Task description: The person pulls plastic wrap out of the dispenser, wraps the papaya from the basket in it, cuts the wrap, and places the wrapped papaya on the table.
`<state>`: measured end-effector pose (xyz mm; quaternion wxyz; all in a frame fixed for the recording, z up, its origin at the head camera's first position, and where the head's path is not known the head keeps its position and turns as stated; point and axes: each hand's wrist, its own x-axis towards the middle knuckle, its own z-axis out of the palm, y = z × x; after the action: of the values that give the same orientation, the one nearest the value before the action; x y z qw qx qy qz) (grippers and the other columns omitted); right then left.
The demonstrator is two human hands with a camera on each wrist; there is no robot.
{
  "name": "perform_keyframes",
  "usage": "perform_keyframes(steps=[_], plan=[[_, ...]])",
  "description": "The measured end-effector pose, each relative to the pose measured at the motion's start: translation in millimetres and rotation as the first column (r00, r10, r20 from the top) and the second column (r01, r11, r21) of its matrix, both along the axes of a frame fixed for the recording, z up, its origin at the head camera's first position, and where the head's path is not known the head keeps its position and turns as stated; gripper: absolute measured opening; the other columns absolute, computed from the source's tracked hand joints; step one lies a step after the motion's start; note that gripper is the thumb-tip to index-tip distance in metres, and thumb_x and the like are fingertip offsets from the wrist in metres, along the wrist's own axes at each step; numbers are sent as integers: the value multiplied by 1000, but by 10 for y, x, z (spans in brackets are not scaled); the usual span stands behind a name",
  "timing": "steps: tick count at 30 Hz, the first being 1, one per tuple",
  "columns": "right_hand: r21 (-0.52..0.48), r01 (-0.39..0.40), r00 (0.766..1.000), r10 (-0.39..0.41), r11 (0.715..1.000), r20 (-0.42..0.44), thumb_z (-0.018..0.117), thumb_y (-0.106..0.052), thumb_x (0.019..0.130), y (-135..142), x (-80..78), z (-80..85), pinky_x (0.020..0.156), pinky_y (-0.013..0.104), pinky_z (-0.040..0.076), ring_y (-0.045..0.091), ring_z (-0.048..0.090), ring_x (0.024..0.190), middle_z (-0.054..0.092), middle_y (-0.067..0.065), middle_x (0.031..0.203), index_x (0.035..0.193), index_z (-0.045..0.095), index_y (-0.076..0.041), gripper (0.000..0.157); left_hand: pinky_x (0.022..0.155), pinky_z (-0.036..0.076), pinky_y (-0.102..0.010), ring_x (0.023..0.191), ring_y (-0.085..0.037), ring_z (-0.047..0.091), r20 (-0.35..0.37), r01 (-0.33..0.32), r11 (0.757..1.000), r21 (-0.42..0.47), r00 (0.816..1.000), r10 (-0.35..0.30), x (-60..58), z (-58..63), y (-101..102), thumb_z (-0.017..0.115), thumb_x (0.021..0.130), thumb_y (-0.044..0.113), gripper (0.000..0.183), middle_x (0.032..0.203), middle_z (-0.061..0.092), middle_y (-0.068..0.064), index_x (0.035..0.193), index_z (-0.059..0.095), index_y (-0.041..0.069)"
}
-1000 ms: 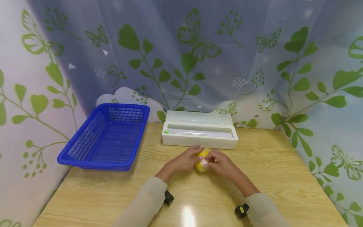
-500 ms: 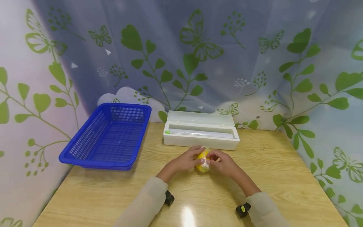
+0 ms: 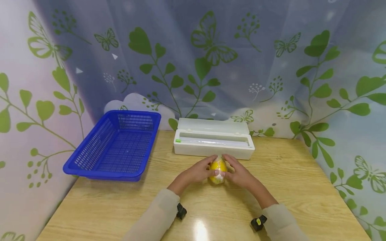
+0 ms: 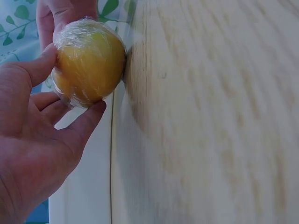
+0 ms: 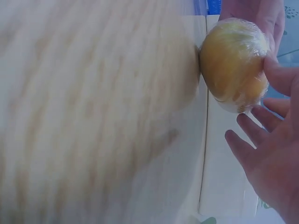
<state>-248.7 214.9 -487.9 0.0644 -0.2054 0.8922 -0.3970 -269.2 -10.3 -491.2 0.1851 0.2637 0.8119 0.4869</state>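
Note:
A round yellow fruit (image 3: 218, 164), wrapped in clear cling film, rests on the wooden table in front of the white box. From the left, my left hand (image 3: 196, 171) holds it with the thumb on the near side and fingers round the far side. My right hand (image 3: 241, 174) holds its right side the same way. In the left wrist view the film on the fruit (image 4: 91, 67) looks crinkled and shiny at the upper end. The right wrist view shows my right thumb against the fruit (image 5: 231, 65), some fingers spread below it.
Behind the fruit stands a long white cling film box (image 3: 214, 150), its lid (image 3: 212, 126) raised, with a roll (image 3: 212, 142) inside and a green slider (image 3: 178, 141) at the left. A blue plastic basket (image 3: 123, 150) sits at the left. A patterned curtain (image 3: 181, 67) hangs behind the table.
My right fingers, earlier bunched and pinching at the film on the fruit's near side, have spread round the fruit's right side. My left hand has stayed on the fruit.

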Motion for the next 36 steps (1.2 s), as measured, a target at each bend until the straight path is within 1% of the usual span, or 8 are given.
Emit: perform_keyframes(steps=[4,9,13,17,22,27,32,36], plan=[[33,-7,1000,8,999,-13,65,-20,99,13,8,-13,114,67,29,46,27,148,30,18,162,156,36,-9,65,107,48,-41,136,-30,49,-19,0,1000,1,1000,0,-6,-23,10,59,102,34,71,159,39,-10,161,26,12],[94,39,998,-35,995,-44,65,-26,99,13,30,4,109,70,34,45,37,144,42,14,155,154,40,-14,62,111,45,-42,140,-29,44,-68,-8,1000,-20,998,7,-27,-26,37,60,102,33,67,163,31,-9,159,32,11],[141,35,996,-23,989,-88,65,-26,99,15,28,23,106,68,39,45,44,137,46,17,147,157,34,-11,67,113,42,-43,143,-28,40,-110,-10,999,-43,994,6,-38,-26,62,59,103,32,64,162,29,-12,158,34,11],[155,9,994,7,988,-105,64,-21,100,28,28,25,106,64,42,43,47,132,44,20,139,158,31,-6,69,116,39,-44,144,-28,38,-113,1,999,-39,994,-5,-24,-24,83,59,103,33,66,162,31,-12,159,31,12],[174,5,992,18,985,-129,62,-21,101,52,35,7,106,61,42,40,48,131,45,16,137,155,38,-6,61,115,40,-42,140,-25,43,-94,11,999,-36,995,-14,3,-31,99,58,103,35,71,162,33,-10,161,24,9],[161,9,994,8,987,-110,61,-26,101,103,49,-15,106,61,42,40,49,131,46,15,136,154,40,-6,60,115,40,-40,137,-22,45,-80,47,998,-48,996,-51,27,-34,123,57,103,36,73,162,33,-9,161,21,8],[110,-28,997,35,993,-67,59,-30,103,165,76,15,104,59,42,41,46,131,44,17,137,154,39,-3,61,119,35,-42,146,-25,37,-90,42,997,-63,995,-48,54,-26,143,56,104,35,70,165,27,-9,160,24,9],[60,6,1000,-4,998,-30,59,-34,103,168,62,-17,101,56,43,38,47,129,46,14,133,153,42,-6,60,121,32,-44,150,-27,31,-116,45,997,-67,992,-52,64,-20,139,55,104,34,67,166,25,-9,160,26,11]])
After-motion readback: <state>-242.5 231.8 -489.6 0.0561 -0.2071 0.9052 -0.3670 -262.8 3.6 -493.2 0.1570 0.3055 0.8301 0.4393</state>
